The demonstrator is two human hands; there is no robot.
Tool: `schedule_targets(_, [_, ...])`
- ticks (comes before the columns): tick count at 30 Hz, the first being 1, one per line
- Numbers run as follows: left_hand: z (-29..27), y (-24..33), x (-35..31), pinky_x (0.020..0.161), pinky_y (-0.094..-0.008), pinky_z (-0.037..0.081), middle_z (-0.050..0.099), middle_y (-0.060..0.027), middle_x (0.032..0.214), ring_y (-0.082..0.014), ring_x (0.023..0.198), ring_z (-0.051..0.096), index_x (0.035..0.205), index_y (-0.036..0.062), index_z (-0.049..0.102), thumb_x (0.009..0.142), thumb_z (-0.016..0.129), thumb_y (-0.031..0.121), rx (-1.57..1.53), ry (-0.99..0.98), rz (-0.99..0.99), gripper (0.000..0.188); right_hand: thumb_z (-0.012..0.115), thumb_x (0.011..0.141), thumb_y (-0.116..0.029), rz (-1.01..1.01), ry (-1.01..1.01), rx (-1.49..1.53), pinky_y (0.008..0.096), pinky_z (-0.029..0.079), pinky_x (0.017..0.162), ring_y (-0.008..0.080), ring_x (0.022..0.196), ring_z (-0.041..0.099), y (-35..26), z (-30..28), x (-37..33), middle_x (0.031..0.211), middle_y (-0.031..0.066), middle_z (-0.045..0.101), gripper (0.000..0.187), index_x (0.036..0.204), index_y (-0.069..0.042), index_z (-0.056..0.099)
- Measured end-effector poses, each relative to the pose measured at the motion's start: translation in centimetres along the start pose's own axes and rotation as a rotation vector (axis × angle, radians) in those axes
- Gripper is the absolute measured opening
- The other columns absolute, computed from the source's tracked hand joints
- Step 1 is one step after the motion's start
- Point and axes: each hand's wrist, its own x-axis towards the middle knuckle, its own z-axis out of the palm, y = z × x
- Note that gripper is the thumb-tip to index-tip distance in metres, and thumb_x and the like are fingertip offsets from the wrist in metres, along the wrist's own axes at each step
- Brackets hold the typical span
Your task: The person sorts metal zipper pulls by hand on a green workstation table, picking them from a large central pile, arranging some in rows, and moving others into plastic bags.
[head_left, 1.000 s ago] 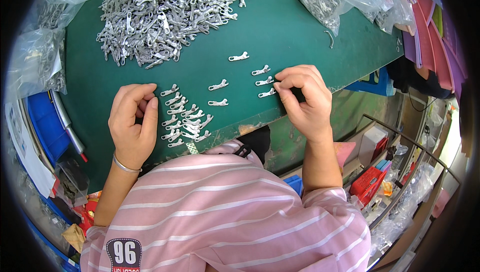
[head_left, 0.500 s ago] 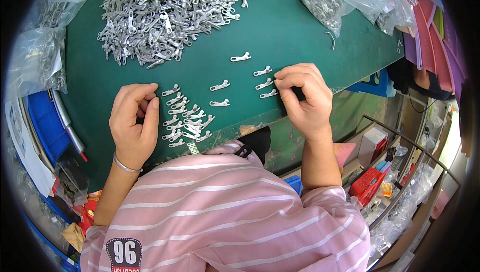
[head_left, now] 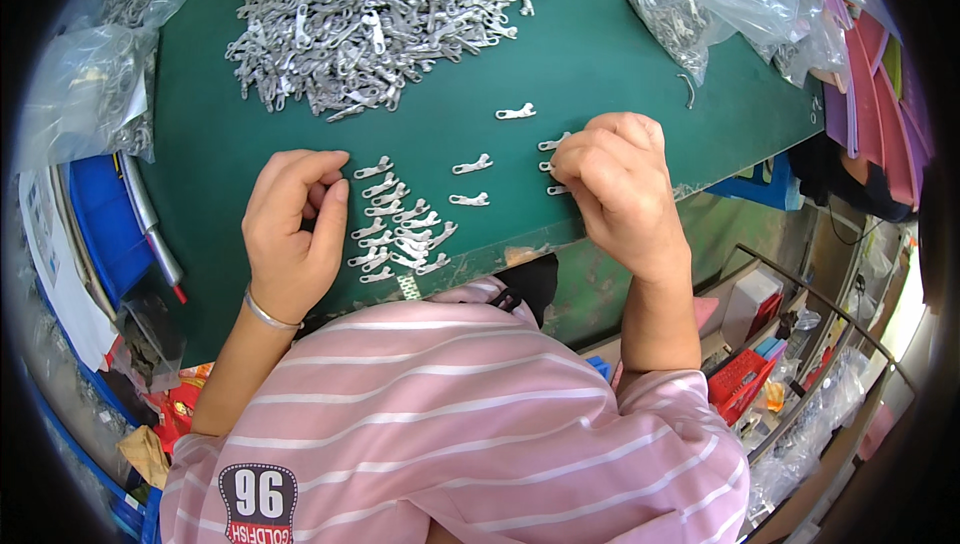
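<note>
My left hand (head_left: 298, 229) rests at the table's front left with fingers loosely curled. Its thumb and index tips are apart, nothing visible between them. Just right of it lies a cluster of small silver zipper pulls (head_left: 375, 234), flat in overlapping rows. Two single pulls (head_left: 472, 164) lie farther right, and another pull (head_left: 515, 112) sits beyond them. Over a short column of pulls at the right, my right hand (head_left: 622, 189) has its thumb and fingertips pressed together on the middle pull (head_left: 545, 166). The fingers partly hide that column.
A large heap of the same metal pieces (head_left: 370, 24) covers the table's far left. Clear plastic bags of pieces stand at the left (head_left: 110, 94) and far right (head_left: 670, 9). A blue bin (head_left: 105, 224) is by the left edge; a red basket (head_left: 740, 384) is low at right.
My right hand has moved left onto the column of pulls, covering more of it. My left hand keeps its place beside the cluster. The whole view has shifted slightly.
</note>
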Motion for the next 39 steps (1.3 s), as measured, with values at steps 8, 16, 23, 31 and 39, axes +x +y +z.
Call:
schedule_targets(8, [0.0, 0.2, -0.1, 0.059, -0.0213, 0.040, 0.062, -0.0050, 0.092, -0.0086, 0.068, 0.052, 0.108, 0.0007, 0.068, 0.086, 0.067, -0.007, -0.012, 0.016, -0.012, 0.023, 0.067, 0.071, -0.009, -0.102, -0.037, 0.377, 0.0386, 0.044, 0.078, 0.0234, 0.086, 0.061, -4.9, 2.5, -0.6, 0.092, 0.0044, 0.064, 0.013, 0.083, -0.007, 0.063])
schedule_targets(16, [0.2, -0.2, 0.0, 0.059, -0.0221, 0.042, 0.062, -0.0053, 0.092, -0.0095, 0.067, 0.053, 0.108, 0.0014, 0.068, 0.086, 0.066, -0.007, -0.028, 0.031, 0.023, 0.024, 0.068, 0.075, -0.010, -0.093, -0.034, 0.375, 0.0376, 0.045, 0.080, 0.0226, 0.090, 0.061, -7.5, 5.3, -0.2, 0.097, 0.0046, 0.065, 0.013, 0.087, -0.007, 0.064])
schedule_targets(23, [0.1, -0.3, 0.1, 0.058, -0.0224, 0.042, 0.063, -0.0055, 0.091, -0.0100, 0.067, 0.054, 0.107, 0.0014, 0.068, 0.085, 0.067, -0.007, -0.029, 0.031, 0.048, 0.024, 0.070, 0.064, 0.010, 0.043, 0.131, 0.385, 0.0368, 0.046, 0.069, 0.0261, 0.076, 0.062, -4.9, 3.8, -0.4, 0.091, 0.0085, 0.067, 0.028, 0.086, -0.005, 0.062])
schedule_targets(31, [0.1, -0.3, 0.0, 0.058, -0.0226, 0.042, 0.063, -0.0057, 0.091, -0.0103, 0.068, 0.054, 0.107, 0.0013, 0.068, 0.085, 0.066, -0.008, -0.031, 0.031, 0.039, 0.024, 0.071, 0.064, 0.008, 0.055, 0.145, 0.235, 0.0361, 0.045, 0.073, 0.0257, 0.081, 0.063, -4.7, 3.5, -1.0, 0.093, 0.0071, 0.068, 0.027, 0.085, -0.006, 0.061])
schedule_targets(39, [0.1, -0.1, 0.1, 0.058, -0.0227, 0.042, 0.062, -0.0055, 0.090, -0.0105, 0.067, 0.053, 0.107, 0.0012, 0.067, 0.085, 0.066, -0.007, -0.024, 0.027, 0.039, 0.024, 0.071, 0.070, 0.001, 0.004, 0.059, 0.134, 0.0382, 0.042, 0.082, 0.0219, 0.090, 0.063, -5.0, 4.2, -0.2, 0.095, 0.0007, 0.069, 0.020, 0.085, -0.010, 0.062])
